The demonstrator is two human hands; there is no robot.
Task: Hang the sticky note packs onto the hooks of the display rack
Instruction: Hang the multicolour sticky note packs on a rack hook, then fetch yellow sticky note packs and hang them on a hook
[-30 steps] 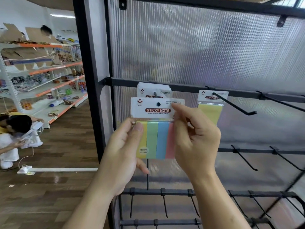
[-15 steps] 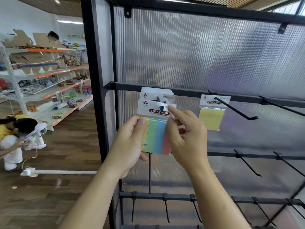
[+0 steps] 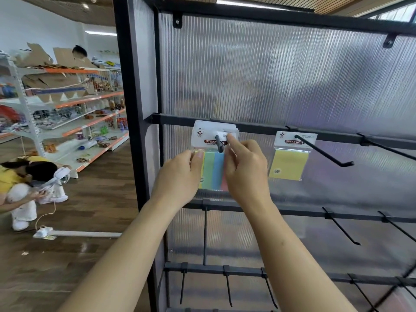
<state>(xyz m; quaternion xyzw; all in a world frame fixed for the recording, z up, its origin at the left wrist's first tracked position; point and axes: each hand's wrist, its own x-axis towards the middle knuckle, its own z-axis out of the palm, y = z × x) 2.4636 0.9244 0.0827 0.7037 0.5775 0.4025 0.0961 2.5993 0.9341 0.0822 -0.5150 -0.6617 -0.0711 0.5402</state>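
Observation:
A sticky note pack [image 3: 213,170] with yellow, green, blue and pink strips hangs on the leftmost hook [image 3: 219,144] of the black display rack [image 3: 135,109], in front of several other packs. My left hand [image 3: 180,176] pinches its left edge. My right hand [image 3: 244,170] holds its right side, with the index finger up on the white header card by the hook. A second pack [image 3: 289,164], plain yellow, hangs alone on the hook [image 3: 324,150] to the right.
More bare hooks [image 3: 387,150] jut out at the right and on the lower bars [image 3: 342,226]. A person [image 3: 24,183] crouches on the wooden floor at the left, near store shelves [image 3: 67,113] with goods.
The striped pack has moved away from me along the hook toward the rack, against the packs behind it. Both hands went forward with it.

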